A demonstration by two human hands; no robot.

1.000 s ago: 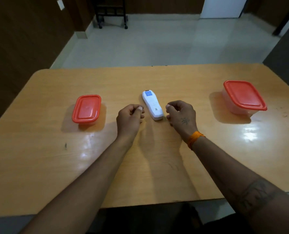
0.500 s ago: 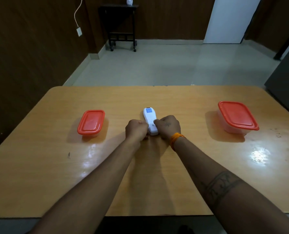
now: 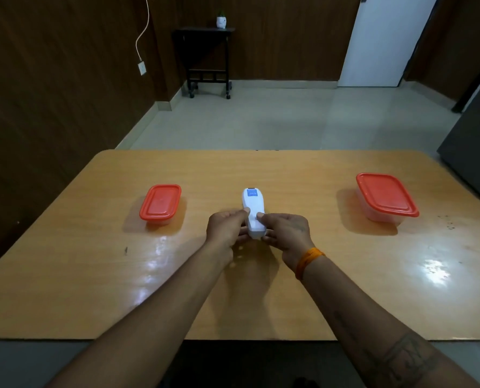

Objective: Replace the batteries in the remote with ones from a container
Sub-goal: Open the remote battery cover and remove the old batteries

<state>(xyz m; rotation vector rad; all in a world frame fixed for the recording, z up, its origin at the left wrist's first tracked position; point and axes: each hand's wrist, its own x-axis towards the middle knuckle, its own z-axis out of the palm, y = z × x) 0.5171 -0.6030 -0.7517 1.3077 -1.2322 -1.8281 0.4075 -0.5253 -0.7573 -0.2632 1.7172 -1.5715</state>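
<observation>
A white remote [image 3: 253, 211] with a blue label near its far end lies lengthwise at the middle of the wooden table [image 3: 289, 169]. My left hand [image 3: 226, 226] grips its near half from the left, thumb on top. My right hand [image 3: 285, 231] grips the same part from the right, thumb on top too. A small clear container with a red lid [image 3: 160, 204] stands to the left, closed. A larger red-lidded container [image 3: 386, 196] stands to the right, closed. Their contents are hidden.
The table's near edge runs just below my forearms. Beyond the far edge lies a tiled floor, with a dark side table [image 3: 205, 57] carrying a small white pot against the wooden wall, and a white door [image 3: 384, 40] at the right.
Both hands went from curled beside the remote to gripping its near half from either side. The camera tilted up, showing more of the room.
</observation>
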